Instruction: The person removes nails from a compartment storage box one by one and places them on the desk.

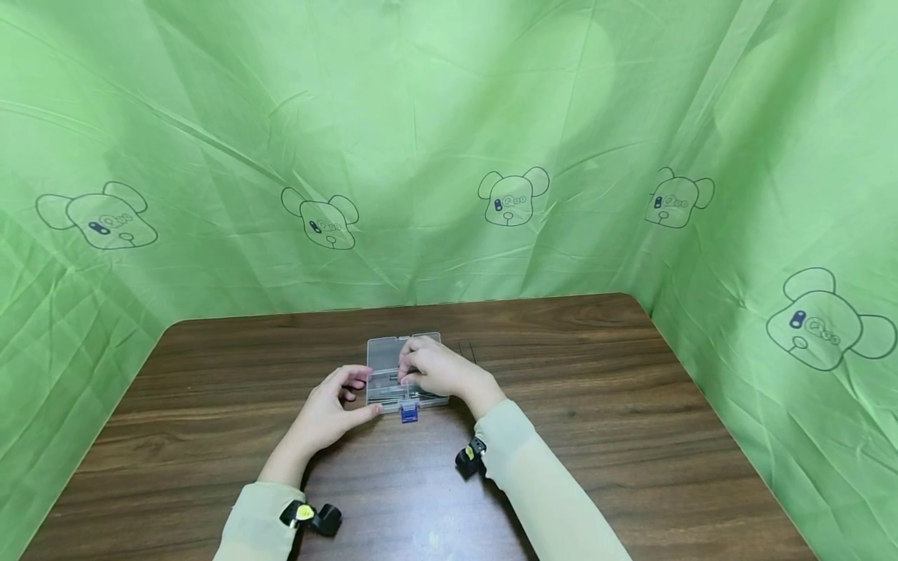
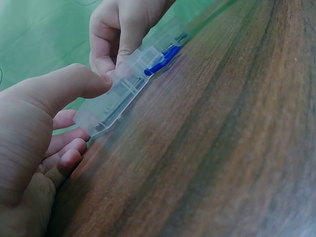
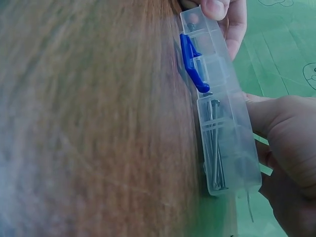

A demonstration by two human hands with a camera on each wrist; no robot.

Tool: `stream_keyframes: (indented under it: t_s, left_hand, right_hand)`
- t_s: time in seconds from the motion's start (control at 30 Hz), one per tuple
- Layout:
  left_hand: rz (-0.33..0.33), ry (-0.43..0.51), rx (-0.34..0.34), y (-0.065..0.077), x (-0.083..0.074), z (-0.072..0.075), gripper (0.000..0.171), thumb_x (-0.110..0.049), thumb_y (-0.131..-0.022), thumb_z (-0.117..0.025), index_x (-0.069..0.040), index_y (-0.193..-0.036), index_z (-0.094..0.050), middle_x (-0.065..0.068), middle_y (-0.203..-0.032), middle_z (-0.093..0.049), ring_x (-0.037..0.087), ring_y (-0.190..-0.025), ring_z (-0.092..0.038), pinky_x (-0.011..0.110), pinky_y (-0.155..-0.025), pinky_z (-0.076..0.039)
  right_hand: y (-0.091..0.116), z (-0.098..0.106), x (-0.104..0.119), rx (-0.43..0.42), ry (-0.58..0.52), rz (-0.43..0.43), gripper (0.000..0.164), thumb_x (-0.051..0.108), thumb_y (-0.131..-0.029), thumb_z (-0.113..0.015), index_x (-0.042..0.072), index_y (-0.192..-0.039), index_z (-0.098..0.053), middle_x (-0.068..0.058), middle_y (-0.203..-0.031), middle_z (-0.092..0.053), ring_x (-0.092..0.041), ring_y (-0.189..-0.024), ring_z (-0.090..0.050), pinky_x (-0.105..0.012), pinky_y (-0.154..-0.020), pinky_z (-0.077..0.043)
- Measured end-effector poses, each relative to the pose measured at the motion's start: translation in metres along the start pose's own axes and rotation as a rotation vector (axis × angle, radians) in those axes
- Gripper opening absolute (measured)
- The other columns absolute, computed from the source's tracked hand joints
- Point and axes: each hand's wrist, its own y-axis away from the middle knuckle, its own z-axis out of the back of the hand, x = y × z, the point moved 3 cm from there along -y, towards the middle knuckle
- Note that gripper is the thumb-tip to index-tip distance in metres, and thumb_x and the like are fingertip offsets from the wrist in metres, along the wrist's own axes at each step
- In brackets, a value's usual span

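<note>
A clear plastic compartment box [image 1: 373, 396] sits on the table with its lid [image 1: 383, 352] tipped back and a blue latch [image 1: 409, 412] at the front. Through its wall in the right wrist view, long metal nails [image 3: 215, 143] lie in a front compartment. My left hand [image 1: 326, 409] holds the box's left end, thumb at the front corner and fingers along the side. My right hand [image 1: 440, 368] reaches over the right half with bent fingers down in the compartments. The box wall and the hand itself hide those fingertips, so anything between them cannot be seen.
Thin dark rods, like nails [image 1: 472, 354], lie on the table behind my right hand. The brown wooden table [image 1: 596, 405] reaches back to a green cloth curtain [image 1: 421, 156] on the far side and both flanks. Each wrist carries a small black camera [image 1: 470, 458].
</note>
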Motion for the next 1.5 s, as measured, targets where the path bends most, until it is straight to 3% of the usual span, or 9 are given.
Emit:
stream_keyframes:
  t_s: [0.27, 0.57, 0.73, 1.0, 1.17, 1.3, 1.4, 1.5]
  left_hand:
    - [0.007, -0.001, 0.005, 0.001, -0.002, 0.000, 0.062, -0.023, -0.084, -0.097, -0.008, -0.137, -0.068, 0.005, -0.119, -0.072, 0.022, -0.106, -0.067, 0.032, -0.088, -0.055]
    - [0.010, 0.009, 0.003, 0.001, -0.001, 0.000, 0.063, -0.022, -0.084, -0.098, -0.008, -0.137, -0.068, 0.005, -0.119, -0.072, 0.023, -0.106, -0.066, 0.032, -0.088, -0.055]
    - [0.016, 0.002, 0.009, 0.001, 0.001, 0.000, 0.062, -0.025, -0.085, -0.097, -0.011, -0.138, -0.068, 0.004, -0.122, -0.072, 0.023, -0.108, -0.066, 0.034, -0.089, -0.055]
    - [0.012, 0.008, 0.007, 0.001, 0.002, 0.001, 0.062, -0.026, -0.086, -0.097, -0.011, -0.138, -0.068, 0.004, -0.123, -0.073, 0.024, -0.109, -0.066, 0.034, -0.089, -0.055]
    - [0.010, 0.012, 0.007, 0.001, 0.000, 0.001, 0.062, -0.026, -0.086, -0.097, -0.010, -0.138, -0.068, 0.004, -0.122, -0.073, 0.024, -0.110, -0.066, 0.034, -0.090, -0.055]
    - [0.008, 0.009, 0.007, 0.001, 0.001, 0.000, 0.062, -0.026, -0.086, -0.097, -0.010, -0.138, -0.068, 0.004, -0.122, -0.073, 0.024, -0.110, -0.066, 0.034, -0.089, -0.055]
    - [0.005, 0.006, 0.004, 0.001, 0.002, 0.000, 0.061, -0.026, -0.086, -0.097, -0.010, -0.138, -0.068, 0.004, -0.122, -0.072, 0.024, -0.109, -0.066, 0.033, -0.089, -0.055]
    - [0.000, 0.002, 0.000, 0.001, 0.002, 0.000, 0.061, -0.025, -0.086, -0.097, -0.010, -0.137, -0.068, 0.004, -0.121, -0.072, 0.023, -0.108, -0.066, 0.033, -0.089, -0.055]
  right_hand:
    - [0.009, 0.014, 0.001, -0.053, -0.065, -0.040, 0.007, 0.023, -0.107, -0.073, 0.017, -0.106, -0.077, 0.000, -0.123, -0.070, -0.023, -0.125, -0.062, -0.043, -0.114, -0.046]
    - [0.042, 0.041, -0.019, -0.139, -0.258, -0.044, 0.011, 0.017, -0.111, -0.065, 0.011, -0.116, -0.074, 0.001, -0.110, -0.072, -0.016, -0.105, -0.064, -0.037, -0.097, -0.055]
    - [0.065, 0.045, -0.042, -0.212, -0.378, -0.129, 0.011, 0.015, -0.109, -0.070, 0.009, -0.115, -0.075, 0.003, -0.105, -0.073, -0.011, -0.096, -0.066, -0.032, -0.088, -0.057]
    - [0.094, 0.045, -0.072, -0.303, -0.458, -0.300, 0.018, 0.019, -0.107, -0.073, 0.011, -0.121, -0.078, 0.004, -0.104, -0.076, -0.013, -0.093, -0.068, -0.034, -0.085, -0.057]
    - [0.109, 0.041, -0.085, -0.351, -0.518, -0.374, 0.020, 0.018, -0.107, -0.072, 0.008, -0.123, -0.078, -0.008, -0.111, -0.080, -0.015, -0.093, -0.069, -0.031, -0.082, -0.056]
    - [0.117, 0.037, -0.093, -0.403, -0.581, -0.474, 0.019, 0.013, -0.105, -0.073, 0.004, -0.121, -0.078, -0.017, -0.108, -0.079, -0.023, -0.085, -0.069, -0.029, -0.069, -0.055]
    - [0.119, 0.033, -0.096, -0.416, -0.593, -0.542, 0.019, 0.014, -0.105, -0.074, 0.003, -0.119, -0.078, -0.015, -0.103, -0.078, -0.024, -0.077, -0.067, -0.029, -0.062, -0.054]
    - [0.119, 0.028, -0.097, -0.410, -0.572, -0.584, 0.019, 0.016, -0.104, -0.074, 0.004, -0.117, -0.079, -0.008, -0.100, -0.077, -0.019, -0.079, -0.066, -0.029, -0.066, -0.053]
